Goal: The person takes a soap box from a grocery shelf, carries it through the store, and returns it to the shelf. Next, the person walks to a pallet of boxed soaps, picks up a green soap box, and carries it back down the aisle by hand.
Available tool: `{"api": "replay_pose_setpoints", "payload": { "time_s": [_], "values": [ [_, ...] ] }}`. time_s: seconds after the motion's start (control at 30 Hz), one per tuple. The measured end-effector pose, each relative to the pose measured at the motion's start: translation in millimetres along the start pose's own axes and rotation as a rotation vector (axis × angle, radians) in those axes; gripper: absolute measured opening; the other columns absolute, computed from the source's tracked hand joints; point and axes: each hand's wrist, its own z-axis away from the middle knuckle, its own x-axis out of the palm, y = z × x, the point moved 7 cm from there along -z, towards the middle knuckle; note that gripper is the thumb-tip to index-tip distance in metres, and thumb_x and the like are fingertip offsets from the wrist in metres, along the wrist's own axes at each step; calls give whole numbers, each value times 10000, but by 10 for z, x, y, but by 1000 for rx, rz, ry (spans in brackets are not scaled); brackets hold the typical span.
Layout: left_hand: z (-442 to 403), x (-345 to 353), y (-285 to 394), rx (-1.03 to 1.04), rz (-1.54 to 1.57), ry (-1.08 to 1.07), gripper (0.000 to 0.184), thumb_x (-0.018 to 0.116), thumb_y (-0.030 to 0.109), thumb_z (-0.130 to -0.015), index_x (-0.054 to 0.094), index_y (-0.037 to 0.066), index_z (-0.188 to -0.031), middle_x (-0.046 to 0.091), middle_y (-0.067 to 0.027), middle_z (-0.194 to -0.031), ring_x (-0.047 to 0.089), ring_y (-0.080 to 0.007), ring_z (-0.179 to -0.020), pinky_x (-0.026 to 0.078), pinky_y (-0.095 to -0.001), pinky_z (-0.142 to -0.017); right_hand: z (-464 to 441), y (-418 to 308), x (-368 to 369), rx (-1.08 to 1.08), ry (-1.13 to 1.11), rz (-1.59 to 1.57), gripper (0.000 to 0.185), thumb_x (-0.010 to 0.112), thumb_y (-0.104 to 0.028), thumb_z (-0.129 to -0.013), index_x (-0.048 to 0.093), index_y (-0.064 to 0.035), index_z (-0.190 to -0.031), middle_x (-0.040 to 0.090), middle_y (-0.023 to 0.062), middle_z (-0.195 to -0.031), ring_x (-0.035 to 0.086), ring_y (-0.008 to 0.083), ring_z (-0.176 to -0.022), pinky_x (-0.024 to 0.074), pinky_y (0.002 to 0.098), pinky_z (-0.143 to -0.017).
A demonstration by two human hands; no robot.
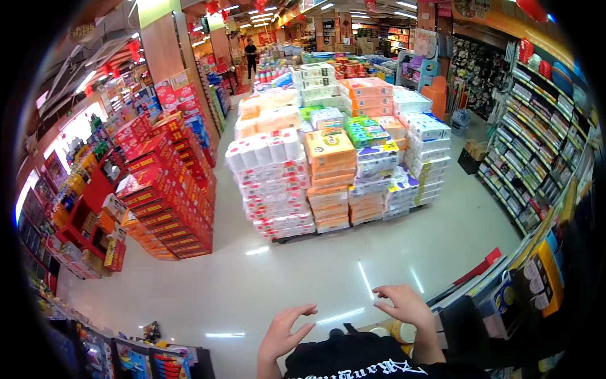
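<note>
Shop floor: From my distant post, I looked over a pale, shiny floor [303, 271] lined with goods.
Paper packs: Wrapped paper packs [271, 183] stood stacked ahead, well apart from both hands.
Red boxes: A tall pile of red boxes [167, 196] rose to the left.
Jars: Lidded jars [404, 331] stood near the right hand [404, 306], the closest goods.
Hands: That hand and the left hand [290, 330] hung raised, holding nothing.
Fingers: Curved, thumbs moderately wide; I judged this a pre-grasp pause, any next grasp calling for a reach first.
</note>
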Motion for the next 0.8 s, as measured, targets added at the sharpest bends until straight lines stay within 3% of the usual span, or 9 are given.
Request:
{"api": "replay_pose_setpoints", "payload": {
  "time_s": [0.17,0.4,0.47,0.67,0.73,0.8],
  "values": [
    [-505,220,-395,-100,94,-166,372,640,174,-847,576,48,-1192,658,-108,-1069,615,-266,-1000,457,-357,-893,-145,416,-38,169,14,-71,349,599,-310,-868,607,-35,-1083,669,151,-955,646,304,-884,502,373,-790],
    [-1490,65,-841,16,21,-254,381,630,213,-857,572,54,-1199,642,-116,-1102,609,-283,-996,466,-352,-881,-713,753,-18,308,63,-132,347,600,-305,-869,599,-35,-1088,663,157,-969,645,297,-906,498,373,-785],
    [-1816,-26,-954,16,32,-309,399,640,192,-850,561,70,-1221,624,-99,-1167,586,-261,-1085,436,-364,-944,-992,801,-33,350,76,-135,350,602,-304,-869,594,-38,-1097,661,159,-974,642,301,-910,497,374,-783],
    [-2657,-684,-1082,123,-48,-199,411,657,166,-832,562,70,-1220,634,-106,-1138,597,-261,-1065,454,-372,-918,-2080,772,-307,258,154,-144,353,597,-318,-874,591,-42,-1093,658,152,-988,633,316,-899,493,390,-773],
    [-2854,-862,-1266,125,-63,-187,415,661,166,-825,562,62,-1215,639,-116,-1121,607,-269,-1046,460,-378,-909,-2432,778,-239,146,159,50,327,625,-262,-857,599,-35,-1091,662,152,-969,644,301,-890,506,374,-762],
    [-3006,-989,-1447,112,-68,-229,421,655,206,-834,563,54,-1216,637,-141,-1111,603,-300,-1034,457,-386,-907,-2736,742,-183,136,139,50,333,625,-263,-857,595,-34,-1097,660,155,-983,644,303,-890,507,373,-760]
  ]
}}
